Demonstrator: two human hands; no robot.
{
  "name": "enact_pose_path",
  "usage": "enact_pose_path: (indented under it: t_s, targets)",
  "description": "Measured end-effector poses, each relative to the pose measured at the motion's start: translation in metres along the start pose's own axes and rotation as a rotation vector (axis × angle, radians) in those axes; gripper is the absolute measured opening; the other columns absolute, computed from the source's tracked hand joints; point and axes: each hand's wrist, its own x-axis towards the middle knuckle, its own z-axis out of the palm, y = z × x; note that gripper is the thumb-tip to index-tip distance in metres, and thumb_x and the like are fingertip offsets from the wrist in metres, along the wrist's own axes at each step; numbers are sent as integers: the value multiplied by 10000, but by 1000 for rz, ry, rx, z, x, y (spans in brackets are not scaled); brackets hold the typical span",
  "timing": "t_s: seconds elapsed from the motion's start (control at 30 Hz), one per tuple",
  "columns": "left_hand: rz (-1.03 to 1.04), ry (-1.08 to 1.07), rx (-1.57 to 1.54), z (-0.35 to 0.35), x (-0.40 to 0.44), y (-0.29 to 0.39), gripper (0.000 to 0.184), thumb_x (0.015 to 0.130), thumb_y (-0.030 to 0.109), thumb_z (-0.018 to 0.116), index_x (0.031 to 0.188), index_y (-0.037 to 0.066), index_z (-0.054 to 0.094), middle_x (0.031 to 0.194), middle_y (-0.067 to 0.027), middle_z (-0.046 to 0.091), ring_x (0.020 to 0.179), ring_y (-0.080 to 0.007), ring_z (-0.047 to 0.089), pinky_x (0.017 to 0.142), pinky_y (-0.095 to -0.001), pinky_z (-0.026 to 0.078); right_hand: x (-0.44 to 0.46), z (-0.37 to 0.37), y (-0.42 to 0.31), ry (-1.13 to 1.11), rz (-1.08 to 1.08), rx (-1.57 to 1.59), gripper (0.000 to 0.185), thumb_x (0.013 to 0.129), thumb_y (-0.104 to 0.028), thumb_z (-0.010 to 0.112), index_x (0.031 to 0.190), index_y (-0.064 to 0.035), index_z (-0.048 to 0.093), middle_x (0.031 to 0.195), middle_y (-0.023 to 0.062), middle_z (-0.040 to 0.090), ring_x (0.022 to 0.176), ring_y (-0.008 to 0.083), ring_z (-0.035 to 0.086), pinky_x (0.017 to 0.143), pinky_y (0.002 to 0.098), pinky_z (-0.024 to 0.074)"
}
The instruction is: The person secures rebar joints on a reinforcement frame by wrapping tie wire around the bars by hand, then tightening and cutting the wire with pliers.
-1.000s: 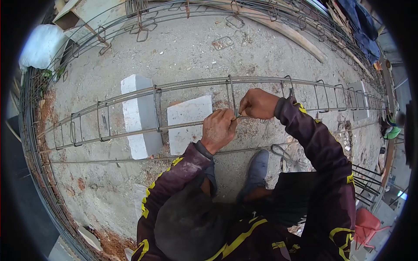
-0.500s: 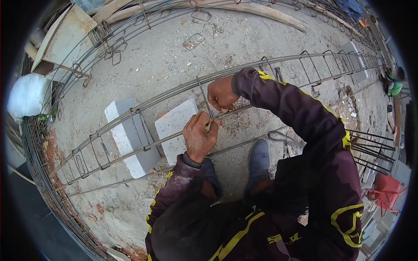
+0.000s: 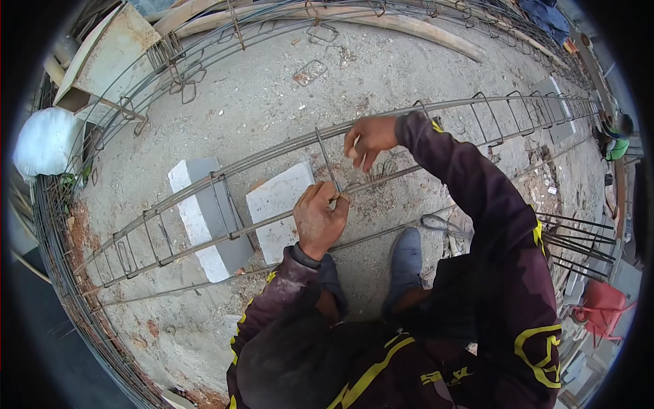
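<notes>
A long rebar cage (image 3: 266, 221) crosses in front of me, with bent stirrups along its bars. My left hand (image 3: 320, 219) is closed round the near bar at the foot of a stirrup (image 3: 325, 155), its thumb and forefinger pinched there. My right hand (image 3: 371, 142) hangs just above the cage, right of that stirrup, fingers curled and slightly apart; nothing can be made out in them. Under the cage lie a white block (image 3: 281, 204) and a longer white-and-grey block (image 3: 208, 228).
Another pale block (image 3: 553, 112) supports the cage's far right end. A person in green (image 3: 616, 146) crouches at the right edge. A red wheelbarrow (image 3: 602, 308) stands lower right. More rebar (image 3: 54, 259) curves along the left, and a wooden pole (image 3: 409, 22) lies at the back.
My right hand has come off the near bar and lifted up and away from my left hand. The left stays at the joint. The view has turned, so the cage slants more.
</notes>
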Motion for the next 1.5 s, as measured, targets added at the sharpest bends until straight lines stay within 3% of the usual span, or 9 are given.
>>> enact_pose_path:
  t_s: [0.17,0.3,0.5,0.83,1.03,1.13,1.23,1.33,1.5]
  targets:
    - [-14,2,2,1,-2,-4,189,770,90,691,725,30,517,709,-121,570,689,-338,575,608,-428,440,-102,48,-38,1263,-603,-142,142,863,-124,636,897,9,675,789,118,672,688,194,644,624,375,485]
    - [-44,-11,-11,-1,-2,0,175,758,85,679,733,36,513,734,-143,576,741,-378,585,637,-462,450,-112,147,34,881,-516,-943,175,836,-118,657,998,-55,681,742,66,608,679,245,577,681,386,399]
    - [-23,11,-7,2,-3,-3,179,760,87,680,737,43,508,729,-141,573,735,-377,587,628,-462,449,-69,177,73,1105,-401,-1018,417,837,-192,718,1217,-50,618,765,58,600,668,225,574,677,374,370]
    - [-11,15,-31,3,-4,-5,186,768,96,678,733,41,504,724,-136,563,720,-378,581,615,-457,445,-49,207,39,1375,-247,-671,156,711,-127,726,856,-87,685,869,90,628,872,274,581,696,422,373]
    - [-10,3,3,1,-5,-3,200,775,110,691,743,37,508,734,-139,569,731,-382,584,624,-464,446,-56,194,33,1304,-556,-716,142,684,-88,660,825,-78,665,837,109,625,943,311,587,845,445,424]
    - [1,1,-3,0,-5,-2,200,779,110,694,748,36,510,734,-137,570,737,-380,585,629,-467,448,-62,194,35,967,-222,-536,170,755,-99,655,915,-42,647,724,84,614,844,253,626,851,375,440]
    - [13,5,-12,-1,-5,-2,190,783,102,691,752,35,516,735,-134,573,739,-376,585,632,-466,451,-59,208,28,887,-61,477,246,868,-96,586,1095,-9,620,676,88,621,753,182,627,766,321,460]
    - [15,-4,-6,-1,-5,-4,177,791,100,685,754,37,523,738,-131,577,741,-370,588,634,-467,453,-36,215,56,830,-331,818,241,920,-82,528,1138,-3,592,728,139,644,704,169,637,653,299,456]
    - [52,-5,-4,2,-5,-9,156,800,96,678,764,35,540,749,-137,588,739,-363,592,642,-455,464,1,208,73,888,-424,345,377,892,-18,502,1265,-7,555,761,196,647,717,311,661,619,402,479]
